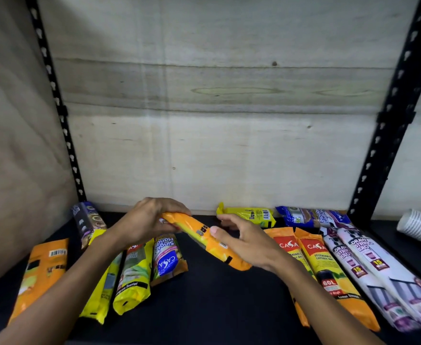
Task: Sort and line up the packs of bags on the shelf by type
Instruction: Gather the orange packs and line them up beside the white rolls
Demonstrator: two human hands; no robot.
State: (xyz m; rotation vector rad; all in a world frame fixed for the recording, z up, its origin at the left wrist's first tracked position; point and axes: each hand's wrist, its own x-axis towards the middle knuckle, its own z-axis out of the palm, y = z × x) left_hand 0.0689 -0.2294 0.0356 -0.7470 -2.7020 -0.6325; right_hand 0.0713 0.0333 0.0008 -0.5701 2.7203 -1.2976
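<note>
Near the shelf's (204, 307) front edge, our two forearms reach in over the dark board. Left of them lie an orange pack (41, 275) showing its barcode, two yellow packs (129, 280) and a blue-labelled single-handle pack (168, 257), all lengthwise toward the back. At the right front, two orange Casa packs (329, 272) lie side by side, touching, with two white drawstring packs (368, 267) just beside them toward the right edge.

Above mid-shelf we hold a long orange-and-yellow pack (204, 239) slantwise between both hands. Our left hand (144, 220) has its fingers curled closed around the pack's far end. Our right hand (249, 241) cups the near end, fingers loosely spread and only half bent, the thumb pressing the pack's top face.

Along the back edge sit a dark purple pack (88, 221) near the left corner, a small yellow pack (251, 215) behind our right fingers, and a blue pack (311, 216) toward the right upright. Stacked paper cups (418, 224) lie beyond that upright.
</note>
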